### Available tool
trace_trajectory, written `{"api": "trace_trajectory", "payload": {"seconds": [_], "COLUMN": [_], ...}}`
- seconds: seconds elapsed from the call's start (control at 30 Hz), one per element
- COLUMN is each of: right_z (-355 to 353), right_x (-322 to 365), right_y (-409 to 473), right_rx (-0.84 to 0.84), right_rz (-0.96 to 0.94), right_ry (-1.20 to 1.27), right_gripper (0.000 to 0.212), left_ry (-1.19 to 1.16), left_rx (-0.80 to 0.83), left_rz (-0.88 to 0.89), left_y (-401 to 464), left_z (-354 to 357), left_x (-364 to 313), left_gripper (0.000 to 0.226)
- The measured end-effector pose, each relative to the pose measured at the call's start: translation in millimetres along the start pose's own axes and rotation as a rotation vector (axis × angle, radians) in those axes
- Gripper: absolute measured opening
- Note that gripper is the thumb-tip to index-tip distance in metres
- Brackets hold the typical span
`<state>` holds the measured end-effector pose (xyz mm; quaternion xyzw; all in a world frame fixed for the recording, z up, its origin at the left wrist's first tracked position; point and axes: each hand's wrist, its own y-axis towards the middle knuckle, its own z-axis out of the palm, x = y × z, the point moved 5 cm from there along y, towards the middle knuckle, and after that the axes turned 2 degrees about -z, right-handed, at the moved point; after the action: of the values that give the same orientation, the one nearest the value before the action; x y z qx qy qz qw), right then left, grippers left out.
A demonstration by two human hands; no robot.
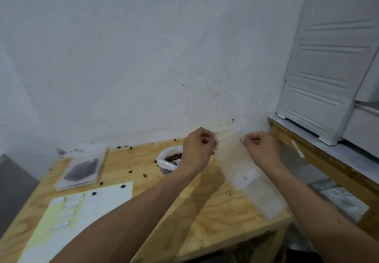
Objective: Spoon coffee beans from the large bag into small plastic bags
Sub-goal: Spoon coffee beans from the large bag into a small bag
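A person's two bare hands hold up a clear small plastic bag (244, 166) above a wooden counter (215, 217), each hand pinching one top corner of it. The left hand (198, 150) has its fingers curled shut on the bag's left edge; the right hand (260, 148) is closed the same way on the right edge, and the bag hangs blurred between and below them, apparently empty except for a dark speck low down. Just behind the left wrist, an open large bag (170, 160) of coffee beans sits on the counter, its white plastic rim rolled down around the dark beans. Loose beans (144, 175) lie scattered across the wood near it. Farther left, a filled small bag (81, 169) lies flat on the counter near the wall. A yellow and white label sheet (86, 209) rests at the near left, with two beans lying on it. A white cabinet (328, 58) stands on a shelf at the right, against the pale wall.
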<state>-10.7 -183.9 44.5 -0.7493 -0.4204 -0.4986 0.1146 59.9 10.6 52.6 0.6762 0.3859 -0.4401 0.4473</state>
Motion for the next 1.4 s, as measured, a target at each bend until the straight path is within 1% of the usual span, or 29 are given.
{"api": "trace_trajectory", "payload": {"seconds": [0.07, 0.13, 0.17, 0.2, 0.27, 0.3, 0.33, 0.4, 0.47, 0.5, 0.6, 0.7, 0.77, 0.83, 0.93, 1.0, 1.1, 1.17, 1.27, 1.33, 1.4], "right_z": [5.1, 14.0, 18.0, 24.3, 38.3, 45.2, 52.9, 67.3, 81.2, 87.8, 104.4, 117.7, 126.7, 135.5, 145.7, 151.7, 161.9, 168.4, 176.0, 177.7, 178.0], "right_x": [26.0, 58.1, 70.5, 84.8, 110.0, 120.6, 128.3, 139.9, 149.1, 152.8, 160.4, 165.6, 168.2, 169.2, 168.4, 169.1, 172.5, 173.6, 174.8, 176.3, 176.0], "right_y": [-5.3, -13.6, -16.6, -19.9, -25.3, -26.8, -26.5, -25.4, -25.1, -26.1, -30.1, -35.7, -39.2, -43.0, -45.1, -45.1, -43.7, -43.5, -47.0, -50.0, -50.1], "right_rx": [-0.083, -0.122, -0.109, -0.080, 0.007, 0.057, 0.103, 0.179, 0.246, 0.275, 0.333, 0.386, 0.410, 0.422, 0.429, 0.465, 0.519, 0.521, 0.532, 0.536, 0.521], "right_rz": [-0.116, -0.230, -0.251, -0.262, -0.236, -0.204, -0.166, -0.085, -0.037, -0.028, -0.041, -0.140, -0.202, -0.233, -0.251, -0.276, -0.331, -0.328, -0.273, -0.257, -0.245], "right_ry": [-0.096, -0.079, -0.066, -0.052, 0.028, 0.091, 0.158, 0.273, 0.367, 0.405, 0.469, 0.436, 0.415, 0.407, 0.401, 0.381, 0.293, 0.254, 0.283, 0.315, 0.369], "right_gripper": [0.029, 0.025, 0.032, 0.044, 0.064, 0.065, 0.059, 0.036, 0.024, 0.023, 0.023, 0.026, 0.027, 0.026, 0.027, 0.028, 0.030, 0.029, 0.030, 0.035, 0.032], "left_ry": [-0.013, -0.016, -0.006, 0.017, 0.091, 0.131, 0.171, 0.245, 0.282, 0.278, 0.221, 0.144, 0.098, 0.039, -0.072, -0.064, 0.082, 0.187, 0.306, 0.313, 0.274], "left_rx": [-0.062, -0.128, -0.146, -0.165, -0.196, -0.213, -0.229, -0.244, -0.240, -0.231, -0.202, -0.216, -0.225, -0.225, -0.222, -0.228, -0.246, -0.279, -0.322, -0.333, -0.336], "left_rz": [0.050, 0.101, 0.129, 0.166, 0.241, 0.278, 0.312, 0.365, 0.380, 0.372, 0.270, 0.133, 0.040, -0.045, -0.115, -0.140, -0.145, -0.109, -0.031, -0.018, -0.033], "left_y": [4.1, 7.2, 8.1, 7.3, 3.6, 1.5, -0.4, -4.6, -9.5, -12.1, -17.2, -18.6, -18.0, -17.8, -19.4, -18.2, -13.5, -12.9, -14.2, -14.1, -14.2], "left_z": [-21.9, -46.0, -53.7, -63.3, -80.4, -87.9, -94.9, -105.8, -115.4, -120.2, -135.3, -151.6, -161.4, -168.2, -175.3, -180.8, -189.2, -193.2, -195.5, -196.7, -197.4], "left_x": [-12.0, -23.4, -28.4, -34.0, -42.8, -46.0, -47.9, -48.8, -46.9, -45.6, -41.3, -34.0, -27.8, -22.0, -18.8, -15.3, -10.9, -10.7, -12.5, -10.9, -8.3], "left_gripper": [0.004, 0.007, 0.008, 0.009, 0.008, 0.007, 0.006, 0.005, 0.003, 0.003, 0.021, 0.033, 0.031, 0.024, 0.010, 0.010, 0.010, 0.010, 0.010, 0.010, 0.010]}}
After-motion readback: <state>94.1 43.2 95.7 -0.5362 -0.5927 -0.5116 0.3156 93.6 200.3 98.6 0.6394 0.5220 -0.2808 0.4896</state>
